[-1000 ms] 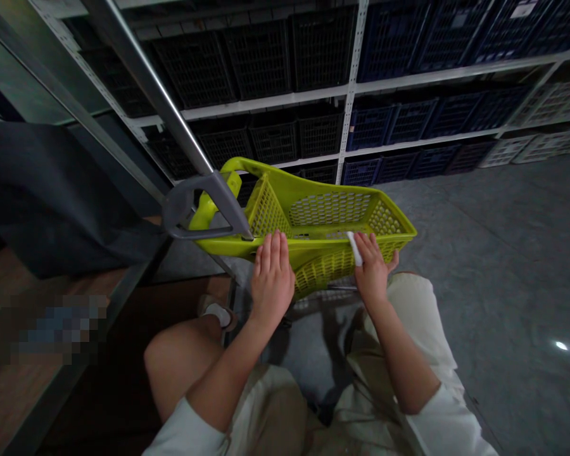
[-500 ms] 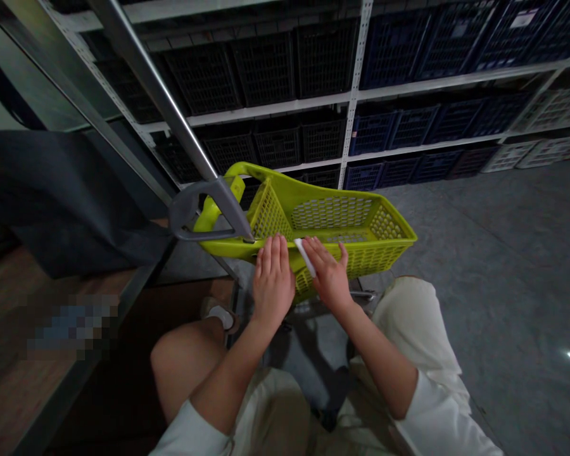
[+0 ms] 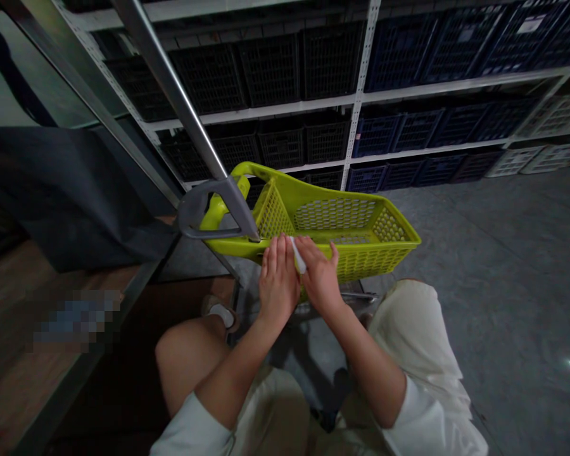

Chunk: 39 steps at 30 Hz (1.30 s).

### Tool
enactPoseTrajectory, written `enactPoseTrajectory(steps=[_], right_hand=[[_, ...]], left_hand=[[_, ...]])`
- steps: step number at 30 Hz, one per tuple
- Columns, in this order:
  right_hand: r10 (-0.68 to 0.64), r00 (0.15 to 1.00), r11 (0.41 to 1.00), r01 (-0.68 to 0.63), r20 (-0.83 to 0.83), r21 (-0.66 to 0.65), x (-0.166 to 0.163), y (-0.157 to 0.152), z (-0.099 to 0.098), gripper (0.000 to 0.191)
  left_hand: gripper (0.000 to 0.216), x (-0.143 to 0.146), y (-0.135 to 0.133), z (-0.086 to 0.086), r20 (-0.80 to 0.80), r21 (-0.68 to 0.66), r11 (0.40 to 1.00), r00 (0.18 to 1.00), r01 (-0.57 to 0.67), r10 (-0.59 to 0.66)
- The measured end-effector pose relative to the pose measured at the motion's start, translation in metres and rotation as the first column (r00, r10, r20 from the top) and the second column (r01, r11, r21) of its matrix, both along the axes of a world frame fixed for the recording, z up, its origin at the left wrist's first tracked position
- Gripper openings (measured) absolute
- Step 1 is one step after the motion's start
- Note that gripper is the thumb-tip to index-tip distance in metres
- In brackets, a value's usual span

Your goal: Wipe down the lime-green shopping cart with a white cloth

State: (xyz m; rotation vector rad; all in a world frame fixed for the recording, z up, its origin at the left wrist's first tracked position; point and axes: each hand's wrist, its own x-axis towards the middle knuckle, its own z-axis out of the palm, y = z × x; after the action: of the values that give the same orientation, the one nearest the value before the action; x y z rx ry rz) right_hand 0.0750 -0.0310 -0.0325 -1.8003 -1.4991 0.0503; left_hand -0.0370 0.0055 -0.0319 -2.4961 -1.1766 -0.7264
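Note:
A lime-green shopping cart with a perforated basket (image 3: pixel 370 258) stands crosswise in front of my knees, its green handle (image 3: pixel 213 212) at the left. Flat against the near side, just below the rim, lies my left hand (image 3: pixel 280 278), fingers stretched and nothing visible in it. Right beside it, my right hand (image 3: pixel 321 275) presses a folded white cloth or tissue (image 3: pixel 298 258) on the same rim. Only a narrow strip of the white piece shows; the rest is under the fingers. The two hands nearly touch.
A metal pole (image 3: pixel 180 101) with a grey triangular grip (image 3: pixel 241 212) slants down to the cart's near rim. Shelves behind hold black crates (image 3: pixel 268 73) and blue crates (image 3: pixel 399 50). A wooden bench (image 3: pixel 9 373) stands at the left. Grey floor (image 3: pixel 503 253) extends right.
My right hand has slid left along the rim with the white cloth, closing the gap to my left hand. The whole view has shifted slightly. My left hand stays on the cart's side.

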Motion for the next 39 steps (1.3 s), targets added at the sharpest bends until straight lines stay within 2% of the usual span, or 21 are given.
enactPoseTrajectory(steps=[3, 7, 10, 13, 15, 17, 19, 21, 23, 25, 27, 30, 35, 37, 39], right_hand=[[0.084, 0.996, 0.996, -0.084, 0.033, 0.007, -0.011, 0.005, 0.007, 0.070], [0.044, 0.993, 0.999, -0.045, 0.106, 0.011, 0.013, -0.005, -0.009, 0.077], [-0.040, 0.989, 0.999, 0.040, 0.144, 0.004, 0.046, -0.019, -0.029, 0.082], [-0.187, 0.974, 0.982, 0.188, 0.126, 0.006, 0.075, -0.029, -0.043, 0.079], [-0.304, 0.949, 0.952, 0.305, 0.083, -0.008, 0.081, -0.030, -0.045, 0.074], [-0.357, 0.933, 0.933, 0.359, 0.054, -0.030, 0.073, -0.025, -0.037, 0.069], [-0.293, 0.955, 0.955, 0.295, 0.039, -0.044, 0.053, -0.016, -0.024, 0.067], [-0.138, 0.990, 0.989, 0.139, 0.028, -0.039, 0.028, -0.007, -0.009, 0.068], [0.007, 0.999, 1.000, -0.006, 0.031, -0.022, 0.008, -0.001, 0.002, 0.070], [0.080, 0.995, 0.997, -0.080, 0.054, -0.006, -0.001, 0.001, 0.005, 0.073], [0.088, 0.992, 0.996, -0.089, 0.085, 0.003, 0.004, -0.002, 0.000, 0.075], [0.039, 0.989, 0.999, -0.039, 0.142, -0.003, 0.027, -0.013, -0.015, 0.080], [-0.148, 0.969, 0.988, 0.152, 0.196, -0.002, 0.069, -0.032, -0.043, 0.081], [-0.235, 0.957, 0.971, 0.237, 0.168, 0.005, 0.074, -0.034, -0.047, 0.078], [-0.292, 0.949, 0.956, 0.293, 0.119, 0.007, 0.065, -0.030, -0.043, 0.075]], left_hand=[[0.064, -0.001, 0.001, 0.000, 0.002, -0.006, 1.000, 1.000, 0.005, -0.005], [0.068, -0.003, 0.000, 0.004, 0.000, -0.027, 0.999, 1.000, 0.021, -0.021], [0.071, -0.003, -0.002, 0.006, -0.018, -0.033, 0.999, 0.999, 0.029, -0.029], [0.072, -0.003, -0.004, 0.008, -0.031, -0.033, 0.999, 0.999, 0.034, -0.035], [0.071, -0.001, -0.005, 0.008, -0.036, -0.031, 0.999, 0.999, 0.032, -0.033], [0.070, 0.001, -0.006, 0.007, -0.033, -0.034, 0.999, 0.999, 0.026, -0.027], [0.069, 0.003, -0.006, 0.006, -0.022, -0.036, 0.999, 1.000, 0.020, -0.021], [0.069, 0.003, -0.005, 0.003, -0.014, -0.029, 0.999, 1.000, 0.016, -0.017], [0.068, 0.003, -0.003, 0.001, -0.009, -0.009, 1.000, 1.000, 0.017, -0.017], [0.066, 0.001, -0.002, 0.000, -0.006, 0.000, 1.000, 1.000, 0.020, -0.020], [0.067, 0.000, -0.002, 0.000, -0.002, -0.008, 1.000, 1.000, 0.028, -0.028], [0.071, -0.002, -0.002, 0.002, 0.005, -0.020, 0.999, 0.999, 0.043, -0.042], [0.073, -0.001, -0.003, 0.007, -0.025, -0.034, 0.999, 0.999, 0.039, -0.040], [0.072, -0.001, -0.004, 0.007, -0.034, -0.038, 0.999, 0.999, 0.037, -0.039], [0.072, 0.000, -0.004, 0.007, -0.026, -0.036, 0.999, 0.999, 0.038, -0.039]])
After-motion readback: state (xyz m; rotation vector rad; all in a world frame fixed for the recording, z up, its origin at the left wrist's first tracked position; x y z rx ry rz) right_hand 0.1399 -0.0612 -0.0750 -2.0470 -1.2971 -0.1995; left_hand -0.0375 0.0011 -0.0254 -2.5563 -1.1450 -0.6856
